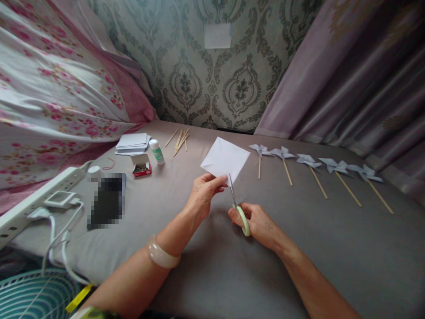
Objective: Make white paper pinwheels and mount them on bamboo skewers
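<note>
My left hand (pixel 208 188) pinches the near corner of a square sheet of white paper (pixel 226 159), which is held up with one corner toward me. Faint crease lines show on the sheet, and a slit seems to run in from its left corner. In my right hand (pixel 254 221) is a pair of scissors (pixel 245 220) with pale green handles. Their blades point away from me and meet the paper's near corner, just right of my left thumb. How far the blades are apart is hard to see.
Paper pinwheels on sticks (pixel 335 166) lie in a row at right. Behind at left are loose wooden sticks (pixel 180 141), a paper stack (pixel 133 144), a glue bottle (pixel 156 151) and a small red box (pixel 141 167). A power strip (pixel 31 199) with cables lies far left.
</note>
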Tool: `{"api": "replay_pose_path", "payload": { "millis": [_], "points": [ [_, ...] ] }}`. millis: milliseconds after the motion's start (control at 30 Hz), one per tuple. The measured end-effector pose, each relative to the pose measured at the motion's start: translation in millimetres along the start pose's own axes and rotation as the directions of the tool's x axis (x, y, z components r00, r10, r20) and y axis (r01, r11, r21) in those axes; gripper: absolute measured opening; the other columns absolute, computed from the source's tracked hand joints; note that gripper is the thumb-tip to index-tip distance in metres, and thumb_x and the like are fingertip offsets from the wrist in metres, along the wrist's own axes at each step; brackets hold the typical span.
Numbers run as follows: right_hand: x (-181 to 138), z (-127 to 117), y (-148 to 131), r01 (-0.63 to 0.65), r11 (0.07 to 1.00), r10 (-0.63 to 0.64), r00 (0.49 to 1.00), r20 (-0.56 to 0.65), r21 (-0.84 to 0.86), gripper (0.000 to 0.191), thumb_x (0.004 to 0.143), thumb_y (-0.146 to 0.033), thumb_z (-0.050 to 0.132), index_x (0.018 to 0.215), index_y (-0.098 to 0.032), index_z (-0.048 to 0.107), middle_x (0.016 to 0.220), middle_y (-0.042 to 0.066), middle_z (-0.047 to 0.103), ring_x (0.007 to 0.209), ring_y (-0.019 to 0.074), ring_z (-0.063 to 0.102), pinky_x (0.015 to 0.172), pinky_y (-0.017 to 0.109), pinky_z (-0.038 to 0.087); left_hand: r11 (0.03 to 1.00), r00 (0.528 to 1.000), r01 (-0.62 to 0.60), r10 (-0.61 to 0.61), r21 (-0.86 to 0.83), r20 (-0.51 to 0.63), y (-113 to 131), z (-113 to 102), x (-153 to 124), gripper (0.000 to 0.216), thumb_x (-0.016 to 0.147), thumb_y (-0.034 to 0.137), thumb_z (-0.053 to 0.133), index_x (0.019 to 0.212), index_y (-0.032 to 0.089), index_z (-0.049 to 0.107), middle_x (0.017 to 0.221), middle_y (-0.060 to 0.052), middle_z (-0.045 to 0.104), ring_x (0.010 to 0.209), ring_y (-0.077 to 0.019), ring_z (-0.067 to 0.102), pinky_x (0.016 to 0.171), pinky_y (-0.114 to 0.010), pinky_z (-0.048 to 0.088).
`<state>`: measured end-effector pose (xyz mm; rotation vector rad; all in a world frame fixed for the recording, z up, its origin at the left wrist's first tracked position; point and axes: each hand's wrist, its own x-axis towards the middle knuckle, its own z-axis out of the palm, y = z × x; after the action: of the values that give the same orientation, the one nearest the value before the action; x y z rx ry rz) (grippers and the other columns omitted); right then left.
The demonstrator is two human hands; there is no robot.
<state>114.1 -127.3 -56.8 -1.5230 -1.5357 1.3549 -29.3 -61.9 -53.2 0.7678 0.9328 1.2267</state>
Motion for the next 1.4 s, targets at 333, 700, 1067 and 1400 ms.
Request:
{"api": "replay_pose_path", "payload": {
  "millis": [333, 700, 1067, 1400],
  "points": [
    [1.6, 1.9, -1.3, -0.027, 1.000, 0.027, 0.998, -0.049, -0.003, 0.048, 0.065, -0.063, 0.068, 0.062, -0.017, 0.055, 0.056, -0.002, 0.051, 0.053, 0.0104, 0.042, 0.052, 0.025, 0.033, 1.000, 1.000, -0.016, 0.016, -0.004, 0.006, 0.0, 0.4, -0.3, 0.022, 0.054, 0.028, 0.082, 0.064, 0.013, 0.069, 0.065, -0.003, 0.065, 0.059, -0.0105, 0.057, 0.058, -0.023, 0.042],
    [3.3, 3.9, 3.9, -0.012, 1.000, 0.010, 0.993, -0.116, -0.016, 0.046, 0.068, -0.060, 0.067, 0.060, -0.016, 0.057, 0.054, -0.002, 0.052, 0.052, 0.0099, 0.041, 0.050, 0.025, 0.033, 1.000, 1.000, -0.029, 0.029, -0.007, -0.002, 1.8, 1.3, -2.0, 0.022, 0.055, 0.027, 0.082, 0.066, 0.013, 0.070, 0.067, -0.004, 0.067, 0.060, -0.0108, 0.058, 0.061, -0.024, 0.044],
    [4.5, 6.4, 3.6, -0.031, 0.999, 0.033, 0.980, -0.195, 0.015, 0.036, 0.064, -0.049, 0.069, 0.056, -0.018, 0.053, 0.052, -0.003, 0.050, 0.050, 0.0100, 0.040, 0.049, 0.026, 0.031, 0.999, 0.999, -0.039, 0.039, -0.024, 0.007, 0.7, 0.1, 0.0, 0.022, 0.055, 0.027, 0.083, 0.067, 0.013, 0.071, 0.067, -0.004, 0.067, 0.060, -0.0104, 0.058, 0.061, -0.024, 0.044],
    [7.4, 7.8, 12.2, -0.020, 0.998, 0.008, 0.975, -0.221, -0.052, 0.034, 0.070, -0.048, 0.063, 0.056, -0.018, 0.053, 0.051, -0.003, 0.049, 0.049, 0.0099, 0.040, 0.049, 0.025, 0.030, 0.999, 0.999, -0.041, 0.041, -0.017, -0.002, 0.8, 0.9, -0.1, 0.023, 0.053, 0.027, 0.083, 0.065, 0.013, 0.069, 0.067, -0.004, 0.066, 0.060, -0.0109, 0.058, 0.062, -0.025, 0.044]
  ]
}}
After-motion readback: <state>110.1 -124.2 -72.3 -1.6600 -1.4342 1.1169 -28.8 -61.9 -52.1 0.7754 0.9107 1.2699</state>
